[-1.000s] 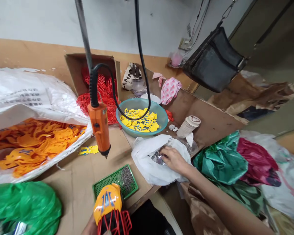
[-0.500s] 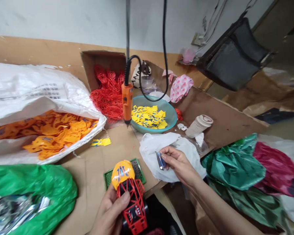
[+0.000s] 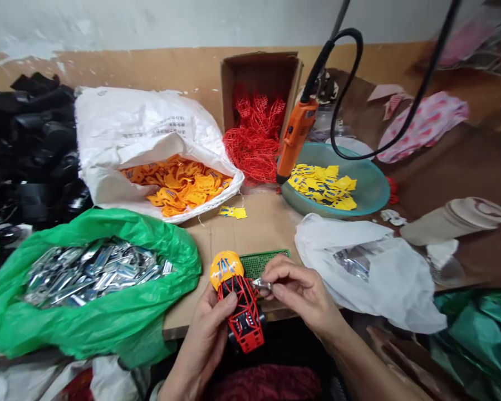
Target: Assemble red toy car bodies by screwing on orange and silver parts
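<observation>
My left hand (image 3: 209, 320) is closed round a toy car (image 3: 244, 309) with a red lattice frame, dark wheels and an orange-yellow front piece (image 3: 226, 268) with blue marks. Its thumb presses on the frame. Pinched between the thumb and fingers of my right hand (image 3: 303, 289) is a small shiny silver part (image 3: 261, 284), held close against the right side of the car. Just behind the car lies a green perforated tray (image 3: 271, 257), partly hidden by my right hand.
An orange electric screwdriver (image 3: 296, 136) hangs over a teal bowl (image 3: 376, 195) of yellow pieces. Around stand a green bag (image 3: 183, 250) of silver parts, a white sack (image 3: 108, 184) of orange pieces, a box (image 3: 229, 92) of red frames, a white bag (image 3: 404, 284) and a cup (image 3: 451, 220).
The view has turned to the left. My right hand has moved from over the white bag to the side of the car with the silver part. My left hand still holds the car.
</observation>
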Demonstrator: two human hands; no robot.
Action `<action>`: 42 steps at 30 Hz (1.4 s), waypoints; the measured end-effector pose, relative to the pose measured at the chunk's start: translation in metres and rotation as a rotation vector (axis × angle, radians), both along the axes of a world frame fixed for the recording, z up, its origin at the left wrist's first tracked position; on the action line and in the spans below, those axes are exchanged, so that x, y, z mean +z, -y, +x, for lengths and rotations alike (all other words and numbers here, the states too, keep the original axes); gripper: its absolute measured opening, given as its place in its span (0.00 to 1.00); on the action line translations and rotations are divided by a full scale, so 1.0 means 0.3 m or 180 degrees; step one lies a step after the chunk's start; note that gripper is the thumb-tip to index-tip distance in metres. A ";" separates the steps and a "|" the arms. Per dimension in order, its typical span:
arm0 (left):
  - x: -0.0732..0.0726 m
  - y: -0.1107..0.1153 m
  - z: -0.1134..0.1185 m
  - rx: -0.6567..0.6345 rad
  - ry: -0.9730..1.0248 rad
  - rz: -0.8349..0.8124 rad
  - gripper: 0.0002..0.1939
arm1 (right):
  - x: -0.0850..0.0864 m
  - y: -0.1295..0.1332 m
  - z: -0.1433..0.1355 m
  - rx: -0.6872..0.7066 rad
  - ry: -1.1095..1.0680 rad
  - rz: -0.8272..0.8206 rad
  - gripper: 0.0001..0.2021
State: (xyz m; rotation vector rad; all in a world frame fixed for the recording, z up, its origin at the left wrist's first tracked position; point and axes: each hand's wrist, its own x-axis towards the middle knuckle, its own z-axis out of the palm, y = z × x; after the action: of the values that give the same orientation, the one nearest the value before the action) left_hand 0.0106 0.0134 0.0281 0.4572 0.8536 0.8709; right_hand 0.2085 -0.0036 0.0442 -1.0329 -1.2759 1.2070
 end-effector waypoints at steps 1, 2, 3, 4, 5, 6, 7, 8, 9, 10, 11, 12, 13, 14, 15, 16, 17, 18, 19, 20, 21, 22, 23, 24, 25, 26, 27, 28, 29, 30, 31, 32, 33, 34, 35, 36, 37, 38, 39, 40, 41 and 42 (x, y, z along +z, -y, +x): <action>0.001 0.001 -0.003 0.0046 -0.0002 0.0029 0.27 | 0.003 0.004 -0.006 0.0070 0.0166 0.0090 0.08; 0.003 0.002 -0.005 0.0091 -0.0009 0.0060 0.28 | 0.003 0.009 -0.014 0.0079 0.0319 0.0159 0.08; 0.003 0.003 -0.006 0.0124 -0.0015 0.0096 0.28 | 0.000 0.013 -0.022 0.0035 0.0446 0.0200 0.07; 0.001 0.003 -0.008 0.0140 -0.0023 0.0136 0.28 | -0.005 0.018 -0.032 -0.0050 0.0533 0.0216 0.06; -0.001 0.003 -0.010 0.0142 -0.0030 0.0178 0.29 | -0.012 0.022 -0.043 -0.0149 0.0585 0.0211 0.06; -0.005 0.002 -0.013 0.0137 -0.0043 0.0211 0.28 | -0.020 0.026 -0.054 -0.0233 0.0612 0.0191 0.05; -0.009 0.002 -0.016 0.0152 -0.0064 0.0234 0.28 | -0.028 0.030 -0.064 -0.0294 0.0626 0.0164 0.04; -0.013 0.002 -0.020 0.0177 -0.0084 0.0245 0.28 | -0.035 0.033 -0.073 -0.0333 0.0633 0.0135 0.04; -0.016 0.003 -0.025 0.0212 -0.0103 0.0249 0.29 | -0.039 0.035 -0.081 -0.0352 0.0645 0.0113 0.04; -0.019 0.004 -0.029 0.0249 -0.0117 0.0246 0.31 | -0.041 0.036 -0.087 -0.0375 0.0668 0.0104 0.04; -0.021 0.005 -0.033 0.0273 -0.0122 0.0237 0.33 | -0.042 0.036 -0.092 -0.0405 0.0709 0.0110 0.04; -0.022 0.006 -0.037 0.0284 -0.0123 0.0229 0.34 | -0.042 0.036 -0.096 -0.0447 0.0763 0.0126 0.04; -0.023 0.007 -0.039 0.0280 -0.0121 0.0224 0.35 | -0.042 0.035 -0.100 -0.0490 0.0822 0.0146 0.04; -0.024 0.008 -0.042 0.0271 -0.0120 0.0221 0.36 | -0.042 0.033 -0.103 -0.0538 0.0868 0.0159 0.05; -0.025 0.009 -0.043 0.0267 -0.0114 0.0219 0.36 | -0.043 0.031 -0.106 -0.0583 0.0897 0.0162 0.05; -0.027 0.011 -0.044 0.0253 -0.0102 0.0216 0.36 | -0.046 0.029 -0.109 -0.0627 0.0905 0.0145 0.06; -0.030 0.013 -0.045 0.0237 -0.0088 0.0211 0.36 | -0.050 0.027 -0.112 -0.0655 0.0898 0.0116 0.07; -0.033 0.015 -0.046 0.0234 -0.0072 0.0209 0.36 | -0.055 0.024 -0.115 -0.0682 0.0881 0.0083 0.07; -0.038 0.017 -0.047 0.0246 -0.0060 0.0209 0.36 | -0.060 0.022 -0.118 -0.0713 0.0864 0.0057 0.07; -0.044 0.019 -0.048 0.0268 -0.0057 0.0213 0.35 | -0.064 0.020 -0.121 -0.0756 0.0850 0.0044 0.07; -0.050 0.021 -0.049 0.0284 -0.0060 0.0227 0.34 | -0.069 0.018 -0.124 -0.0804 0.0841 0.0043 0.07; -0.057 0.022 -0.050 0.0286 -0.0068 0.0248 0.34 | -0.074 0.016 -0.127 -0.0855 0.0838 0.0050 0.07; -0.064 0.022 -0.051 0.0274 -0.0074 0.0278 0.33 | -0.078 0.014 -0.131 -0.0903 0.0842 0.0063 0.08; -0.069 0.021 -0.051 0.0246 -0.0073 0.0313 0.34 | -0.082 0.012 -0.134 -0.0939 0.0848 0.0068 0.08; -0.073 0.020 -0.051 0.0218 -0.0055 0.0345 0.34 | -0.086 0.011 -0.138 -0.0958 0.0852 0.0054 0.08; -0.075 0.017 -0.051 0.0213 -0.0017 0.0377 0.35 | -0.089 0.010 -0.142 -0.0965 0.0848 0.0017 0.08; -0.075 0.015 -0.051 0.0213 0.0043 0.0401 0.35 | -0.092 0.008 -0.146 -0.0952 0.0835 -0.0049 0.07; -0.071 0.012 -0.052 0.0218 0.0115 0.0408 0.35 | -0.093 0.007 -0.148 -0.0919 0.0811 -0.0136 0.05; -0.065 0.009 -0.053 0.0213 0.0191 0.0396 0.33 | -0.093 0.006 -0.150 -0.0873 0.0781 -0.0229 0.03; -0.057 0.006 -0.055 0.0207 0.0256 0.0364 0.31 | -0.090 0.003 -0.151 -0.0820 0.0760 -0.0303 0.03; -0.047 0.004 -0.059 0.0201 0.0299 0.0314 0.29 | -0.086 0.001 -0.150 -0.0786 0.0752 -0.0340 0.04; -0.036 0.001 -0.063 0.0190 0.0317 0.0250 0.27 | -0.080 -0.003 -0.147 -0.0774 0.0749 -0.0326 0.06; -0.025 -0.002 -0.068 0.0184 0.0309 0.0192 0.26 | -0.072 -0.007 -0.144 -0.0772 0.0735 -0.0283 0.07; -0.014 -0.005 -0.074 0.0194 0.0280 0.0154 0.25 | -0.063 -0.012 -0.141 -0.0772 0.0713 -0.0236 0.07; -0.004 -0.008 -0.080 0.0217 0.0235 0.0144 0.24 | -0.053 -0.017 -0.138 -0.0765 0.0701 -0.0197 0.07; 0.004 -0.012 -0.085 0.0252 0.0172 0.0149 0.23 | -0.042 -0.022 -0.136 -0.0764 0.0732 -0.0145 0.06; 0.011 -0.016 -0.089 0.0296 0.0097 0.0163 0.23 | -0.030 -0.027 -0.136 -0.0783 0.0839 -0.0060 0.05; 0.015 -0.020 -0.092 0.0355 0.0014 0.0180 0.22 | -0.019 -0.032 -0.137 -0.0816 0.1031 0.0087 0.05; 0.018 -0.025 -0.093 0.0422 -0.0071 0.0192 0.21 | -0.009 -0.036 -0.140 -0.0858 0.1285 0.0306 0.04; 0.020 -0.029 -0.093 0.0479 -0.0147 0.0194 0.22 | -0.001 -0.041 -0.144 -0.0879 0.1555 0.0589 0.04; 0.021 -0.033 -0.092 0.0531 -0.0209 0.0195 0.22 | 0.005 -0.046 -0.150 -0.0865 0.1787 0.0888 0.05; 0.022 -0.037 -0.089 0.0580 -0.0251 0.0202 0.23 | 0.007 -0.051 -0.157 -0.0813 0.1956 0.1156 0.06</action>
State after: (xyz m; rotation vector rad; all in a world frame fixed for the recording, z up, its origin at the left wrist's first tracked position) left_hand -0.0162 0.0246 0.0346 0.4767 0.9528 1.0553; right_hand 0.1615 0.0118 0.0464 -1.2906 -1.6890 0.4398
